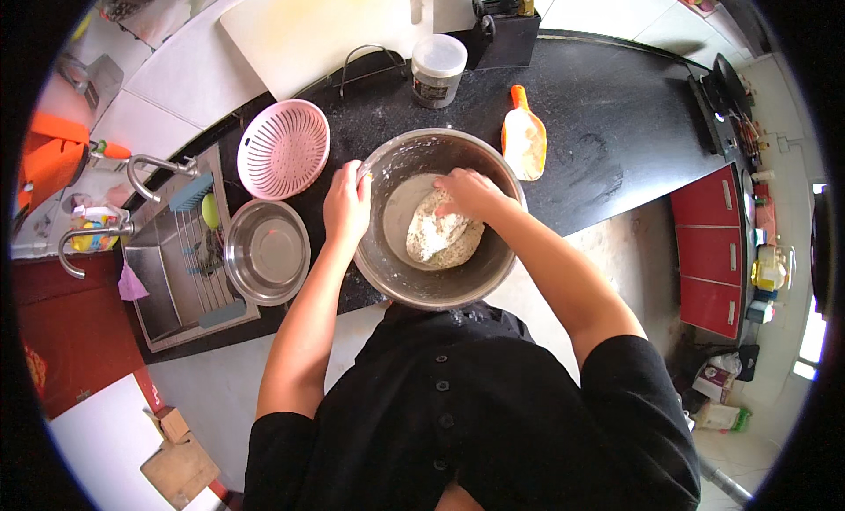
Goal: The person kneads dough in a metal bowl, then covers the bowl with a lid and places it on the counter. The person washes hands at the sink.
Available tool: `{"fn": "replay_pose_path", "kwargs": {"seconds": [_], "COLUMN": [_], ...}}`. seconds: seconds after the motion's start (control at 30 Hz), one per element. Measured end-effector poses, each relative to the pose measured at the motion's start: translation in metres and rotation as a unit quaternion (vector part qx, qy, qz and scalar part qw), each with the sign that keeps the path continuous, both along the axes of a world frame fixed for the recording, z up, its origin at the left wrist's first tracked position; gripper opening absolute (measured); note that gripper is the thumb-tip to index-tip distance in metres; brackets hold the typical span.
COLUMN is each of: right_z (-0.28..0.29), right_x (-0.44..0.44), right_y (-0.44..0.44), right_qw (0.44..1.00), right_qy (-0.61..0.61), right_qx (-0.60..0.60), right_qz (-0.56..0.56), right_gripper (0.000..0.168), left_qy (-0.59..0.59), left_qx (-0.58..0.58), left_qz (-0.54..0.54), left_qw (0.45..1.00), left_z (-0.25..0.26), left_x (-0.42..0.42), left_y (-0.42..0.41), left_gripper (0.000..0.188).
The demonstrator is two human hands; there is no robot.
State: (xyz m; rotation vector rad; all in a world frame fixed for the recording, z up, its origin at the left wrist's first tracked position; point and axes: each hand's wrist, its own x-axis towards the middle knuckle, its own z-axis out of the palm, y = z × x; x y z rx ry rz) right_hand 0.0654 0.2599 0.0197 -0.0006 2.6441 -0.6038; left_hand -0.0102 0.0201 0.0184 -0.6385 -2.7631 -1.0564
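Observation:
A deep stainless steel mixing bowl (455, 295) stands at the counter's front edge, close against my black shirt. Inside lies a lumpy, speckled pale dough (436, 237), with loose flour on the bowl's floor beside it and smears up the wall. My left hand (348, 197) grips the bowl's left rim, thumb over the edge. Reaching in from the right, my right hand (470, 193) has its fingers curled onto the dough's far side; its fingertips are partly hidden. Right of the bowl lies an orange scoop (525, 138) with white flour in it.
A pink colander (284, 148) and a smaller steel bowl (267, 252) sit left, near a sink (152, 267) with a rack across it. Behind are a lidded plastic tub (439, 68), a black knife block (508, 39) and a leaning white cutting board (330, 35). A stove (709, 115) stands far right.

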Motion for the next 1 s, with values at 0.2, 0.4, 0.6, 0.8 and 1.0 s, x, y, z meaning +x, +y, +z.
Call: {"fn": "replay_pose_path", "kwargs": {"seconds": [0.2, 0.4, 0.6, 0.8, 1.0], "right_z": [0.064, -0.001, -0.010, -0.014, -0.010], "right_x": [0.061, 0.093, 0.091, 0.092, 0.092], "right_y": [0.022, 0.027, 0.024, 0.028, 0.032], "right_qw": [0.882, 0.870, 0.861, 0.856, 0.857], "right_qy": [0.428, 0.259, 0.307, 0.295, 0.312], "right_qx": [-0.030, -0.095, -0.116, -0.151, -0.186], "right_qz": [-0.193, -0.409, -0.389, -0.398, -0.364], "right_gripper": [0.035, 0.060, 0.032, 0.027, 0.020], "left_qy": [0.053, -0.169, -0.253, -0.296, -0.233], "left_qx": [-0.086, -0.149, -0.068, 0.024, -0.071], "left_qz": [-0.130, -0.119, -0.213, -0.205, -0.148], "left_qw": [0.986, 0.967, 0.941, 0.933, 0.959], "left_z": [0.003, -0.049, -0.040, -0.017, -0.043], "left_x": [0.027, 0.034, 0.090, 0.095, 0.102], "left_y": [0.038, 0.072, 0.086, 0.079, 0.091], "left_gripper": [0.043, 0.097, 0.110, 0.119, 0.111]}}
